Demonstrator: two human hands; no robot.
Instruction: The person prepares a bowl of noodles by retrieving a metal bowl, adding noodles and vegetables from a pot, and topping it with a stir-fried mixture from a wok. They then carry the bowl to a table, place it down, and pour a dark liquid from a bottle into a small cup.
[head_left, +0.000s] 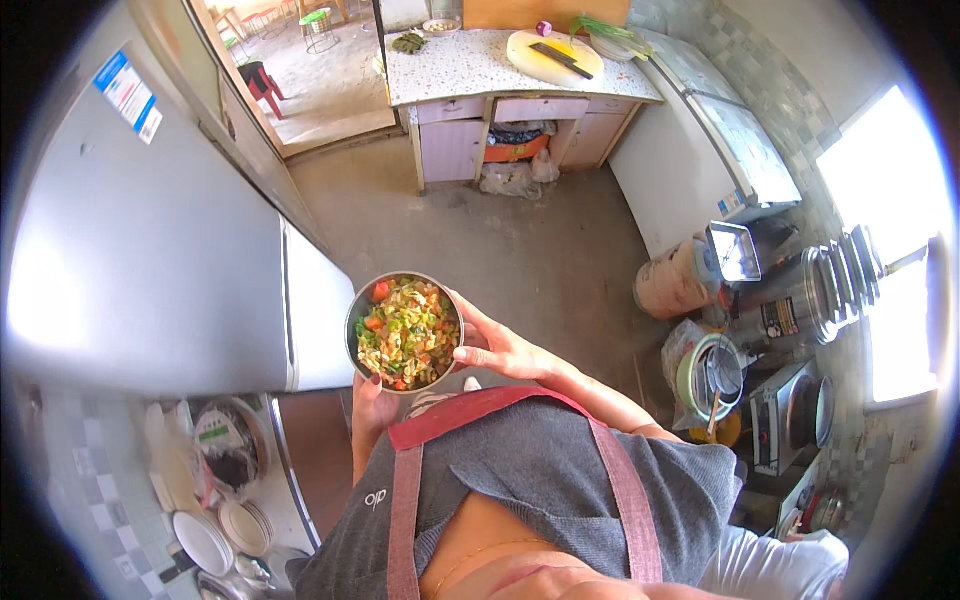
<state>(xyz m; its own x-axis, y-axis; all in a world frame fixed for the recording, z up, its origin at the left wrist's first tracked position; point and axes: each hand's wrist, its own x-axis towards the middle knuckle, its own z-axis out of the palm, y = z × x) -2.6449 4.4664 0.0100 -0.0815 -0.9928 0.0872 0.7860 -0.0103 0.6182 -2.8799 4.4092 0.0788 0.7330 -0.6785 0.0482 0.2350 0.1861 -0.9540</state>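
In front of my apron, both hands hold a round metal bowl (363, 306). It is filled with a chopped mixture of food (409, 334) with green, yellowish and red-orange pieces. My left hand (373, 405) supports the bowl at its lower left rim, with the thumb over the edge. At the right side, my right hand (506, 349) grips the rim and wall, and its thumb lies along the edge. The fingers under the bowl are hidden.
A refrigerator (187, 247) stands close on the left. Ahead, a speckled counter (450, 71) carries a cutting board (525, 64) with a knife (559, 58). Metal pots (780, 296), a green basin (686, 375) and a gas stove (772, 424) line the right. Stacked plates (202, 541) sit lower left.
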